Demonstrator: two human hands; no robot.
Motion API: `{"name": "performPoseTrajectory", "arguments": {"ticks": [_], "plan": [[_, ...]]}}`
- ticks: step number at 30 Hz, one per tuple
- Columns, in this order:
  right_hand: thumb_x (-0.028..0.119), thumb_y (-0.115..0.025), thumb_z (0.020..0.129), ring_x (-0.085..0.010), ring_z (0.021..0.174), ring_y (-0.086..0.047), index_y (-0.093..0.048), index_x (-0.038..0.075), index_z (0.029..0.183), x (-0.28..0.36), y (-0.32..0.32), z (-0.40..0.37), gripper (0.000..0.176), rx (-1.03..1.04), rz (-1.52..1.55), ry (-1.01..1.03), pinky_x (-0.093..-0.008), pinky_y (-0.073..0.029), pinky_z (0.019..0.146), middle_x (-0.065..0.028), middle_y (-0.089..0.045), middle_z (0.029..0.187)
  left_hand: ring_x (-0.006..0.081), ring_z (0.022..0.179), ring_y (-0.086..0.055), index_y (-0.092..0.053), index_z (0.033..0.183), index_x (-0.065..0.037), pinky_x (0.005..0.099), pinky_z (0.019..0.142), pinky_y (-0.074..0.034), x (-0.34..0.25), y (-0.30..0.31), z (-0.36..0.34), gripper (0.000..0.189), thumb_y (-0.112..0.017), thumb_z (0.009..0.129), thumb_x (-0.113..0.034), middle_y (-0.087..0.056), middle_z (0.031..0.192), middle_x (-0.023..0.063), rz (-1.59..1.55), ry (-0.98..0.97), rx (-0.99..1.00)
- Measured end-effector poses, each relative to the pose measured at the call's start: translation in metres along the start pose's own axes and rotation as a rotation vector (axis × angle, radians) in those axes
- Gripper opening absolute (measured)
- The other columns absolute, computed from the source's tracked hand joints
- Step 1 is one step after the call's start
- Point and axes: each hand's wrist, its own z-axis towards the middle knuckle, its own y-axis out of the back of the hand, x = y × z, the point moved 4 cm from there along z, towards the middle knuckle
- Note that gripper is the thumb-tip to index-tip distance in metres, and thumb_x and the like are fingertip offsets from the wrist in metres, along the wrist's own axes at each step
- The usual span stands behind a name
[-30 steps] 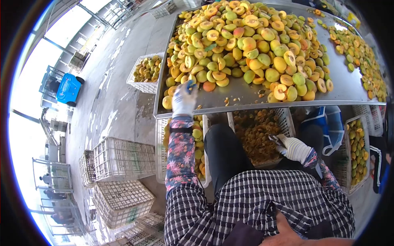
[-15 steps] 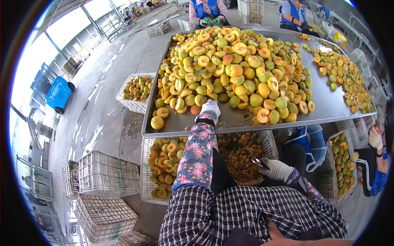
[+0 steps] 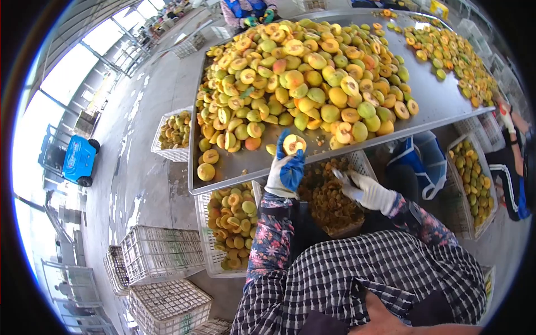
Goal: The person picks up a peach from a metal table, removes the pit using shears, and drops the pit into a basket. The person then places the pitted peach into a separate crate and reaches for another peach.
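Note:
My left hand [image 3: 285, 174], in a blue-and-white work glove, pinches a halved peach [image 3: 293, 144] near the table's front edge, its cut yellow face turned up. In my right hand [image 3: 373, 193], gloved in white, is a small metal tool [image 3: 341, 177] with its tip toward the left. That hand hovers over a crate [image 3: 365, 164] of brown peach pits and scraps [image 3: 329, 204]. Behind my left hand rises a big heap of halved peaches [image 3: 312, 78] on the metal table [image 3: 245, 164].
Below my left forearm stands a white crate [image 3: 209, 259] of peach halves. Another filled crate [image 3: 184, 152] is left of the table. Stacked crates [image 3: 162, 251] are at lower left, a blue vehicle [image 3: 79, 160] beyond. Other people work at the far side and right.
My left hand has drawn back from the heap and now holds up a peach half. My right hand with the tool has risen toward it. The view has shifted.

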Motion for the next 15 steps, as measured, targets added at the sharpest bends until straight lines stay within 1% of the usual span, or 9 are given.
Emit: {"name": "performPoseTrajectory", "arguments": {"ticks": [2,4,5,8,9,10,12,13,15], "plan": [[0.021,-0.058,0.095,-0.0211,0.078,-0.055,-0.051,0.001,0.12,0.022,0.003,0.015,0.033,-0.1,0.215,-0.203,-0.0349,-0.047,0.074,-0.0119,-0.06,0.087,0.0194,0.11,-0.058,-0.04,0.143,-0.008,0.0326,0.099,-0.048,0.033,0.001,-0.015,0.055,-0.056,0.092,0.006,-0.057,0.121,0.011,-0.071,0.045,0.01],[0.021,-0.059,0.095,-0.0173,0.084,-0.056,-0.05,0.001,0.124,0.022,0.0,0.028,0.037,-0.161,0.322,-0.185,-0.0321,-0.046,0.078,-0.0116,-0.06,0.092,0.0209,0.112,-0.058,-0.041,0.141,-0.007,0.0328,0.099,-0.048,0.056,-0.009,-0.033,0.052,-0.057,0.092,0.003,-0.057,0.122,0.0114,0.01,0.07,-0.041],[0.017,-0.059,0.094,-0.0129,0.09,-0.055,-0.048,0.001,0.128,0.014,-0.004,0.035,0.039,-0.298,0.18,0.055,-0.0288,-0.046,0.081,-0.0074,-0.059,0.097,0.0226,0.113,-0.058,-0.043,0.14,-0.006,0.0325,0.1,-0.048,0.066,-0.008,-0.036,0.051,-0.057,0.092,0.004,-0.057,0.123,0.0127,-0.041,0.12,-0.097],[0.011,-0.059,0.095,-0.0115,0.096,-0.053,-0.047,0.001,0.129,0.008,-0.009,0.043,0.038,-0.324,0.434,0.084,-0.0275,-0.045,0.085,-0.004,-0.058,0.105,0.0258,0.114,-0.057,-0.052,0.128,-0.003,0.0395,0.099,-0.047,0.053,-0.053,-0.049,0.037,-0.06,0.093,-0.008,-0.058,0.125,0.0128,-0.378,0.232,-0.066],[0.007,-0.059,0.094,-0.0113,0.101,-0.051,-0.046,0.002,0.128,0.0,-0.007,0.046,0.036,-0.292,0.495,0.023,-0.0265,-0.044,0.088,-0.0027,-0.056,0.11,0.0265,0.113,-0.058,-0.054,0.123,-0.003,0.04,0.099,-0.047,0.052,-0.047,-0.047,0.033,-0.059,0.095,-0.019,-0.059,0.123,0.0135,0.071,0.067,0.037],[0.008,-0.06,0.095,-0.0115,0.101,-0.051,-0.046,0.002,0.128,-0.005,-0.005,0.044,0.037,-0.244,0.477,-0.042,-0.0267,-0.044,0.088,-0.0025,-0.056,0.11,0.0272,0.112,-0.058,-0.056,0.118,-0.003,0.0404,0.098,-0.047,0.052,-0.041,-0.047,0.034,-0.058,0.096,-0.03,-0.061,0.121,0.0143,0.514,-0.124,0.06],[0.009,-0.06,0.095,-0.0118,0.102,-0.051,-0.046,0.002,0.129,-0.003,-0.003,0.04,0.037,-0.142,0.443,-0.172,-0.0271,-0.043,0.089,-0.0021,-0.056,0.109,0.0267,0.11,-0.059,-0.058,0.114,-0.004,0.0397,0.097,-0.048,0.067,-0.027,-0.04,0.038,-0.055,0.097,-0.038,-0.062,0.117,0.0136,-0.26,0.207,-0.158],[0.012,-0.06,0.095,-0.0144,0.098,-0.055,-0.046,0.001,0.128,-0.003,-0.005,0.042,0.037,-0.194,0.377,-0.033,-0.0289,-0.045,0.087,-0.0046,-0.059,0.105,0.0264,0.104,-0.06,-0.059,0.114,-0.005,0.0391,0.094,-0.049,0.069,-0.026,-0.039,0.04,-0.056,0.096,-0.041,-0.064,0.108,0.012,-0.216,0.161,-0.173],[0.014,-0.06,0.096,-0.0192,0.095,-0.059,-0.046,0.0,0.127,0.014,-0.002,0.035,0.037,-0.219,0.145,0.057,-0.0308,-0.046,0.086,-0.0099,-0.061,0.103,0.0261,0.1,-0.061,-0.059,0.113,-0.005,0.0393,0.092,-0.05,0.072,-0.017,-0.039,0.044,-0.056,0.095,-0.045,-0.064,0.104,0.0113,-0.23,0.153,-0.239]]}}
